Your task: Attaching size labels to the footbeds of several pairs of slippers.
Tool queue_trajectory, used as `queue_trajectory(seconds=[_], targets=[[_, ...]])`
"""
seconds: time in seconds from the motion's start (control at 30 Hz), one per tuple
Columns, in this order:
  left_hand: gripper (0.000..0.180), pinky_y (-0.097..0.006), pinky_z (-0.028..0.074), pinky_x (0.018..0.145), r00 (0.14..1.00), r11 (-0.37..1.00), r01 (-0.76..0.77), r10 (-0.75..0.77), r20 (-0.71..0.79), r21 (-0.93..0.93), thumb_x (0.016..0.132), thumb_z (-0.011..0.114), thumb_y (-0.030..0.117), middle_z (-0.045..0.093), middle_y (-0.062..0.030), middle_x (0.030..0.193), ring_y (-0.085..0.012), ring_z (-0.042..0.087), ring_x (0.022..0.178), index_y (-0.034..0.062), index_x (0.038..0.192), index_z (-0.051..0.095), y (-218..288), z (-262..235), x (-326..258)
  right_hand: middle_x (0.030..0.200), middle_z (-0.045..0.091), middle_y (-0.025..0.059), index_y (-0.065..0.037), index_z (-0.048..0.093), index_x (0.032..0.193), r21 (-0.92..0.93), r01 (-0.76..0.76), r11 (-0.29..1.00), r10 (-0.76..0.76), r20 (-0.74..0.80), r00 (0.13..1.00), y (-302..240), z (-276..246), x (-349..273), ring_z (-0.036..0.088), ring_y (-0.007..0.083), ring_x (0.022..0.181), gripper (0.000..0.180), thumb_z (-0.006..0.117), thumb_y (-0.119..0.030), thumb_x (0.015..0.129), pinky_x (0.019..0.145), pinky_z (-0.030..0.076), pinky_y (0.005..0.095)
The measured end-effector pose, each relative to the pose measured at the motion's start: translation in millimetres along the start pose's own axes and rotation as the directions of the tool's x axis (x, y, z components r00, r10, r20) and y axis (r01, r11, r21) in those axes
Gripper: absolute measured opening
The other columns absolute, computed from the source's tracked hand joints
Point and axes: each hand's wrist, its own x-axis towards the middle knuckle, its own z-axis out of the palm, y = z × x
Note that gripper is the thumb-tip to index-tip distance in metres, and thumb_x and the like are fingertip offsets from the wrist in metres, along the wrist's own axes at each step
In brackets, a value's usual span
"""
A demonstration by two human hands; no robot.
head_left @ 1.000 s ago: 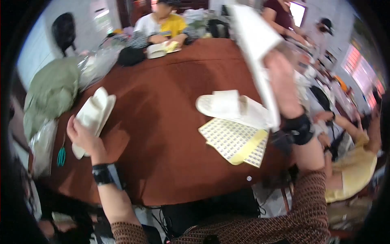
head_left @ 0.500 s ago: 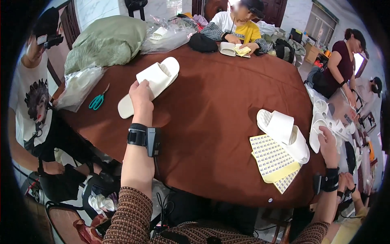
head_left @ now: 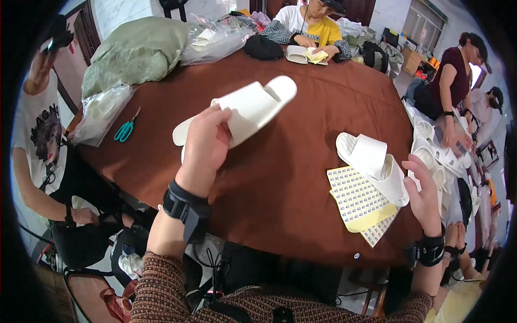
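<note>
My left hand (head_left: pixel 207 137) is closed round a white slide slipper (head_left: pixel 258 105), gripping it by its strap side and holding it tilted above the brown cloth. Another white edge shows below that slipper; whether it belongs to a second one I cannot tell. At the right, my right hand (head_left: pixel 424 194) has its fingers apart and holds nothing. Close to it lies a pair of white slide slippers (head_left: pixel 371 153), one overlapping the other. They rest partly on yellow-edged sheets of small white stickers (head_left: pixel 358 202).
Teal-handled scissors (head_left: pixel 125 131) lie on the brown-covered table (head_left: pixel 301 210) at left, near a clear plastic bag (head_left: pixel 102 116). A large green sack (head_left: pixel 134 51) stands behind. Across the table a person (head_left: pixel 318 32) handles slippers and stickers beside a black cap (head_left: pixel 264 47). More slippers (head_left: pixel 425 132) sit far right.
My left hand has moved right and nearer with its slipper, turning it flatter. My right hand has shifted slightly left and down, off the slippers at the table's right edge.
</note>
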Motion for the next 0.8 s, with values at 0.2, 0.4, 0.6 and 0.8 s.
queue_trajectory(seconds=[0.2, 0.4, 0.6, 0.8], targets=[[0.042, -0.038, 0.049, 0.099, 0.936, 0.934, 0.296, -0.325, 0.135, 0.2, 0.093, 0.049, 0.002, 0.061, -0.0154, 0.127, -0.023, 0.061, 0.113, -0.0097, 0.133, 0.048, -20.5, 22.9, -76.8, 0.136, 0.053, 0.0207, 0.001, 0.059, 0.12, 0.057, 0.03, 0.998, -0.033, 0.054, 0.998, -17.7, 0.5, -15.5, 0.051, 0.0329, 0.128, 0.033, 0.057, 0.002, 0.087, 0.108, 0.037, 0.0374], [0.047, -0.03, 0.048, 0.091, 0.855, 0.859, 0.438, -0.489, 0.174, 0.264, 0.093, 0.053, 0.007, 0.06, -0.0091, 0.126, -0.0161, 0.06, 0.106, -0.0055, 0.138, 0.046, -23.6, 13.3, -99.8, 0.139, 0.052, 0.0202, 0.001, 0.059, 0.122, 0.091, 0.024, 0.996, -0.031, 0.083, 0.996, -23.7, -5.5, -25.9, 0.053, 0.03, 0.127, 0.034, 0.057, 0.003, 0.088, 0.1, 0.045, 0.0343], [0.042, -0.032, 0.046, 0.098, 0.95, 0.506, -0.18, -0.133, 0.283, 0.843, 0.091, 0.058, 0.006, 0.059, -0.0111, 0.124, -0.0189, 0.058, 0.11, -0.0028, 0.132, 0.052, -0.6, -18.3, -61.4, 0.139, 0.052, 0.0195, 0.001, 0.059, 0.122, 0.146, 0.028, 0.989, -0.042, 0.087, 0.995, -25.5, -4.8, -29.6, 0.055, 0.0274, 0.124, 0.034, 0.056, 0.003, 0.088, 0.091, 0.05, 0.0311], [0.047, -0.04, 0.043, 0.103, 0.858, -0.295, -0.512, -0.129, 0.497, 0.807, 0.085, 0.069, 0.022, 0.057, -0.0205, 0.127, -0.0356, 0.055, 0.118, -0.0001, 0.124, 0.057, 11.1, -53.0, 26.7, 0.133, 0.056, 0.0207, 0.0, 0.061, 0.119, 0.194, 0.045, 0.98, -0.078, 0.167, 0.983, -40.4, 2.7, -35.5, 0.056, 0.0307, 0.121, 0.032, 0.058, 0.001, 0.087, 0.096, 0.047, 0.035]])
